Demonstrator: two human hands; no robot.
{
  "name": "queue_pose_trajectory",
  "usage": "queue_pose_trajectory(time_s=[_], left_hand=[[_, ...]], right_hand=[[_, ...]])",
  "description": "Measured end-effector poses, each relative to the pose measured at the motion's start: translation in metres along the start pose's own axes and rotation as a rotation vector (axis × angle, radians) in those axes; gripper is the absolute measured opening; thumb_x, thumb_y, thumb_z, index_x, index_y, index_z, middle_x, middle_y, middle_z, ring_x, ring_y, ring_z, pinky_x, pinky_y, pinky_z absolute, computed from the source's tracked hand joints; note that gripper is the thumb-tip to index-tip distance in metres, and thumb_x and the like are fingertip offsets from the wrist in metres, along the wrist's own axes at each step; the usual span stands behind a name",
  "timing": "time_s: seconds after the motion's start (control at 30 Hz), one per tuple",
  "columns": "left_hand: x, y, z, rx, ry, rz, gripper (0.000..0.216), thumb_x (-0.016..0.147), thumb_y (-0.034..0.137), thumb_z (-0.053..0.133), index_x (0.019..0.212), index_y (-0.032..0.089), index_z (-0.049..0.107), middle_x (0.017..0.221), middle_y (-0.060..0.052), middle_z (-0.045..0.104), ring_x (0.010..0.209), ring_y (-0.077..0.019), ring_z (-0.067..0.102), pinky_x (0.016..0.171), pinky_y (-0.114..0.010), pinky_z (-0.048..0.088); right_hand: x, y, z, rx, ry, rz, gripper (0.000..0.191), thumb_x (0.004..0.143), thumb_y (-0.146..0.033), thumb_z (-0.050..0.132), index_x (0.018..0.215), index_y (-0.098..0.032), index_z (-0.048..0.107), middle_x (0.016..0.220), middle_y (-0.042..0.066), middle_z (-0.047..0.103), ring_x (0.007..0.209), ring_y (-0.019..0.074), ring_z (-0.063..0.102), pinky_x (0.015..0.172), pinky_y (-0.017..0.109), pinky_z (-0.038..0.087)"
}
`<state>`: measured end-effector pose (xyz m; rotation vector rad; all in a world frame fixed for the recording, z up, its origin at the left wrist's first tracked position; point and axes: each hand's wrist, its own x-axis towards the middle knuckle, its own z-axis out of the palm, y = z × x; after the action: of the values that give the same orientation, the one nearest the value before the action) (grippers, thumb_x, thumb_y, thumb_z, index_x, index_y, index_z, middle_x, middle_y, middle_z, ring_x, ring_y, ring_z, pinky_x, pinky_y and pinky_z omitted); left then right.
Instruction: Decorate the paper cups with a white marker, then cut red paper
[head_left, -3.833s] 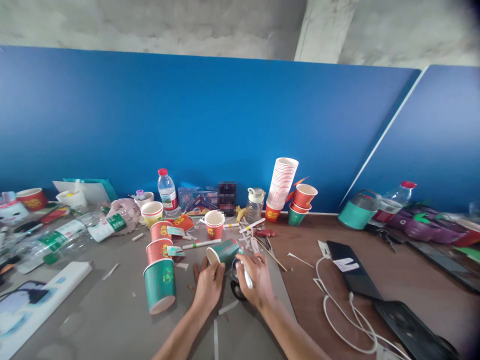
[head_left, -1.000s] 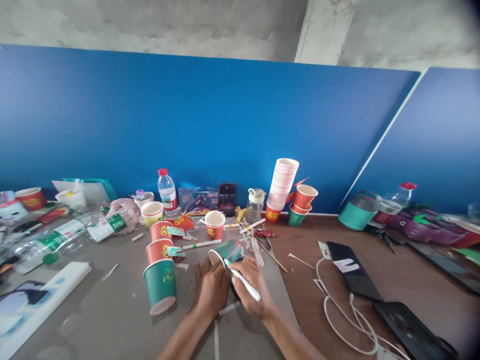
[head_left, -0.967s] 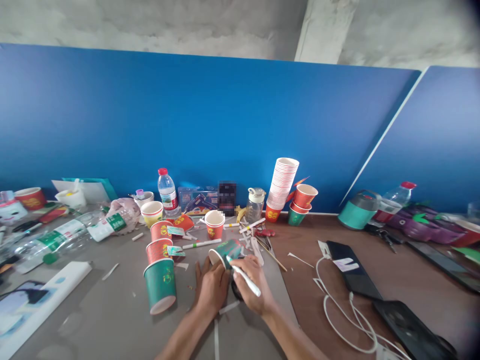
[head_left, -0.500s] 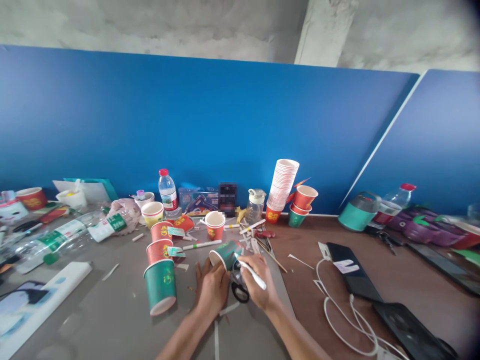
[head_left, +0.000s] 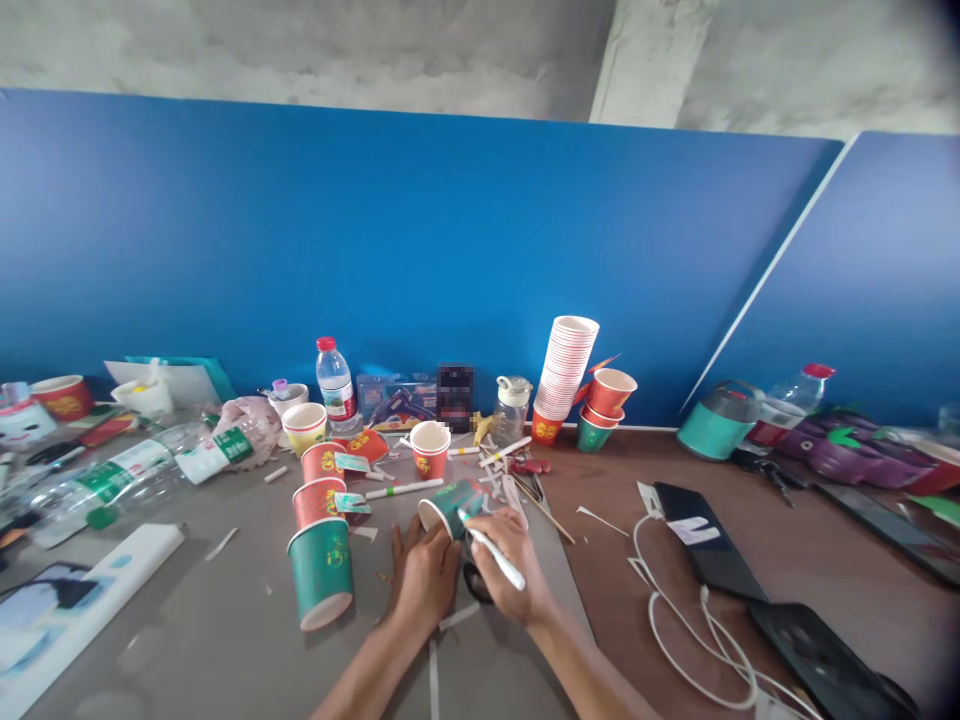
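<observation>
A green paper cup (head_left: 455,505) lies on its side at the middle of the table, its white mouth turned to the left. My left hand (head_left: 425,570) grips it near the mouth, with fingers over the rim and the near side. In my right hand (head_left: 511,560) is a white marker pen (head_left: 495,558), its tip against the cup's side. Dark scissors handles (head_left: 478,582) show partly under the right hand. Left of my hands lies a row of red paper cups (head_left: 319,503) and a larger green cup (head_left: 322,575).
Behind stand a red cup (head_left: 430,452), a glass jar (head_left: 511,412) and a tall stack of paper cups (head_left: 566,370). Plastic bottles (head_left: 112,482) lie at left. Phones (head_left: 709,540) and a white cable (head_left: 652,600) lie at right. A blue partition (head_left: 420,240) closes the back.
My right hand and the marker have shifted slightly left, and the pen tip now touches farther left on the green cup. My left hand stays where it was.
</observation>
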<state>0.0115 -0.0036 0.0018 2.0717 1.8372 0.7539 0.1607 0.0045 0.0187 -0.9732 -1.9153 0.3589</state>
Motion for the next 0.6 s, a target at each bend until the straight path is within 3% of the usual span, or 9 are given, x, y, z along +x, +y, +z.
queue_pose_trajectory(time_s=[0.1, 0.23, 0.37, 0.5, 0.6], left_hand=[[0.0, -0.0004, 0.0003, -0.003, 0.002, 0.009, 0.036, 0.084, 0.017, 0.04, 0.108, 0.03, 0.063, 0.116, -0.004, 0.065, 0.125, -0.0324, 0.039, 0.103, -0.064, 0.012], [0.0001, -0.0002, 0.0006, -0.024, -0.02, -0.009, 0.035, 0.084, 0.017, 0.038, 0.104, 0.029, 0.064, 0.116, -0.003, 0.065, 0.125, -0.0324, 0.038, 0.104, -0.064, 0.009], [-0.0005, 0.0014, -0.0007, -0.03, -0.016, 0.001, 0.034, 0.085, 0.018, 0.037, 0.102, 0.028, 0.065, 0.117, -0.003, 0.064, 0.125, -0.0323, 0.038, 0.104, -0.064, 0.009], [-0.0003, 0.0015, -0.0006, -0.019, -0.012, -0.011, 0.037, 0.084, 0.017, 0.039, 0.109, 0.031, 0.062, 0.117, -0.002, 0.065, 0.125, -0.0335, 0.038, 0.103, -0.065, 0.012], [0.0, 0.001, 0.0002, -0.009, 0.02, 0.011, 0.034, 0.083, 0.016, 0.041, 0.103, 0.029, 0.065, 0.115, -0.004, 0.066, 0.123, -0.0323, 0.041, 0.104, -0.063, 0.013]], right_hand=[[0.0008, -0.0005, -0.0017, -0.011, 0.048, 0.042, 0.02, 0.08, -0.019, 0.046, 0.09, -0.021, 0.063, 0.075, 0.004, 0.066, 0.076, 0.0211, 0.057, 0.076, 0.039, 0.042], [0.0016, -0.0004, -0.0026, 0.009, -0.019, -0.04, 0.022, 0.078, -0.018, 0.047, 0.093, -0.022, 0.063, 0.074, 0.002, 0.066, 0.071, 0.0189, 0.059, 0.079, 0.039, 0.042], [0.0023, 0.0008, -0.0033, -0.027, 0.063, 0.033, 0.022, 0.078, -0.017, 0.047, 0.091, -0.022, 0.065, 0.077, 0.004, 0.068, 0.073, 0.0198, 0.059, 0.077, 0.038, 0.044], [0.0015, 0.0026, -0.0032, 0.082, -0.006, 0.029, 0.025, 0.076, -0.014, 0.049, 0.092, -0.023, 0.066, 0.076, 0.003, 0.068, 0.075, 0.0203, 0.059, 0.076, 0.038, 0.045], [0.0001, 0.0088, -0.0015, 0.142, 0.046, 0.139, 0.023, 0.076, -0.016, 0.049, 0.09, -0.021, 0.067, 0.082, 0.006, 0.069, 0.081, 0.0224, 0.06, 0.076, 0.038, 0.046]])
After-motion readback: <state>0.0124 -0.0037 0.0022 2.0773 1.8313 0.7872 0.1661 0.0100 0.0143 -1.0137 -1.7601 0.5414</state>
